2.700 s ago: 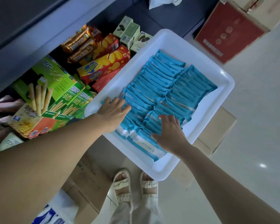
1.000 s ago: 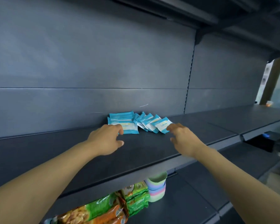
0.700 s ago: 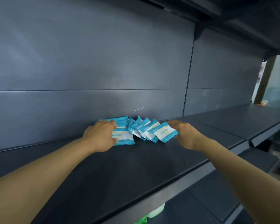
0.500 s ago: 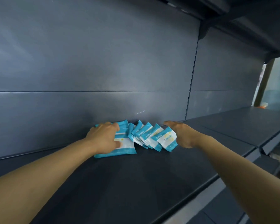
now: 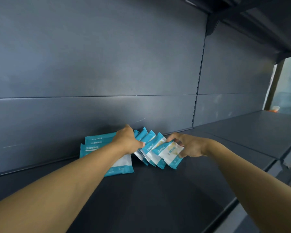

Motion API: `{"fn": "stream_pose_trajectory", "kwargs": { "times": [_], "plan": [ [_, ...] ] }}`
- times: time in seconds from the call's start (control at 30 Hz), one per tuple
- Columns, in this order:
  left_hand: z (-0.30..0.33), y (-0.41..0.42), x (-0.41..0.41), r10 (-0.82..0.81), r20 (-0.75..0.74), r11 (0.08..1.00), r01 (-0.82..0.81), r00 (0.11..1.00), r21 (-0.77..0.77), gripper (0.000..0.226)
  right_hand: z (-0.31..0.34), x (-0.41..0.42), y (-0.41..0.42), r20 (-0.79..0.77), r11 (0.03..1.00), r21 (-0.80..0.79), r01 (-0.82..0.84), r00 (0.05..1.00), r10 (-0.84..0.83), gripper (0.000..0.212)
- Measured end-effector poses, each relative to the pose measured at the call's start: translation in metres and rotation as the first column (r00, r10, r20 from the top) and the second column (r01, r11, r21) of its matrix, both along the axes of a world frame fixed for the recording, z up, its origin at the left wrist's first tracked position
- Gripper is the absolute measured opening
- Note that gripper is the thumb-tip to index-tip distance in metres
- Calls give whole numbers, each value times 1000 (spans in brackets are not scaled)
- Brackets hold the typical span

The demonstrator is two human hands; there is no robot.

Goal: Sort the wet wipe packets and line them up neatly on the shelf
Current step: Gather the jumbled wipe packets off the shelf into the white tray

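Several teal-and-white wet wipe packets lean in a fanned row on the dark shelf, close to its back panel. A flat stack of packets lies to their left. My left hand reaches over the flat stack and grips the left end of the fanned row. My right hand holds the rightmost packet at its right edge, fingers curled around it. My left forearm hides part of the flat stack.
The grey back panel rises just behind the packets. A slotted upright divides the shelving to the right, where another shelf section continues. A higher shelf overhangs at top right.
After the tray of packets below, the view rose to the shelf. Both hands closed in on the fanned row; the left shifted from the flat stack to the row, the right took the end packet.
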State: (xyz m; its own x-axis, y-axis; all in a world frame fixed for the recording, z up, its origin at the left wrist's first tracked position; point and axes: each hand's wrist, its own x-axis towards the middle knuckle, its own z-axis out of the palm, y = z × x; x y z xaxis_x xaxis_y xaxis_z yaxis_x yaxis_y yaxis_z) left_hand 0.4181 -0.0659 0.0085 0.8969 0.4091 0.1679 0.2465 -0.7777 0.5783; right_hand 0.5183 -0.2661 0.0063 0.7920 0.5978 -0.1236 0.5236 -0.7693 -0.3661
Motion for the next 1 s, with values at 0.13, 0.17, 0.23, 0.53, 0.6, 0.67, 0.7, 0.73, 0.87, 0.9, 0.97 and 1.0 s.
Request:
{"fn": "stream_pose_trajectory", "kwargs": {
  "times": [0.13, 0.17, 0.23, 0.53, 0.6, 0.67, 0.7, 0.73, 0.87, 0.9, 0.97, 1.0],
  "plan": [
    [-10, -5, 14, 26, 41, 972, -16, 999, -234, 60, -7, 1, -5, -128, 985, 166, 50, 991, -29, 72],
    [-13, -5, 18, 12, 49, 966, 1, 999, -258, 52, -10, 3, -6, -157, 975, 209, 73, 987, -40, 79],
    [-15, -2, 22, -24, 73, 958, 44, 997, -282, 33, -14, 6, -7, -177, 954, 278, 113, 982, -64, 86],
    [-3, -15, 20, -220, 78, 895, 233, 972, -380, 37, -20, 15, -17, -256, 883, 444, 154, 966, -40, 41],
    [-2, -28, 20, -223, 37, 931, 224, 974, -287, 53, -21, 14, -18, -268, 871, 469, 150, 963, -22, 50],
    [-1, -42, 20, -190, -9, 976, 188, 982, -113, 64, -21, 11, -17, -255, 860, 495, 126, 967, 5, 55],
    [0, -47, 21, -171, -39, 985, 171, 984, -16, 69, -21, 10, -18, -250, 855, 506, 115, 968, 17, 54],
    [1, -51, 22, -155, -70, 986, 159, 985, 58, 72, -21, 8, -19, -248, 849, 518, 105, 968, 31, 52],
    [7, -54, 18, -152, -132, 984, 162, 980, 68, 70, -24, -1, -25, -251, 837, 541, 82, 966, 68, 50],
    [8, -52, 14, -159, -133, 985, 167, 978, 51, 69, -24, -4, -27, -245, 831, 550, 80, 967, 70, 55],
    [9, -48, 5, -191, -133, 981, 194, 973, 16, 68, -23, -10, -30, -258, 814, 574, 87, 963, 79, 78],
    [10, -46, -1, -221, -140, 975, 223, 965, 3, 67, -21, -13, -31, -275, 813, 576, 79, 956, 101, 93]
  ]
}}
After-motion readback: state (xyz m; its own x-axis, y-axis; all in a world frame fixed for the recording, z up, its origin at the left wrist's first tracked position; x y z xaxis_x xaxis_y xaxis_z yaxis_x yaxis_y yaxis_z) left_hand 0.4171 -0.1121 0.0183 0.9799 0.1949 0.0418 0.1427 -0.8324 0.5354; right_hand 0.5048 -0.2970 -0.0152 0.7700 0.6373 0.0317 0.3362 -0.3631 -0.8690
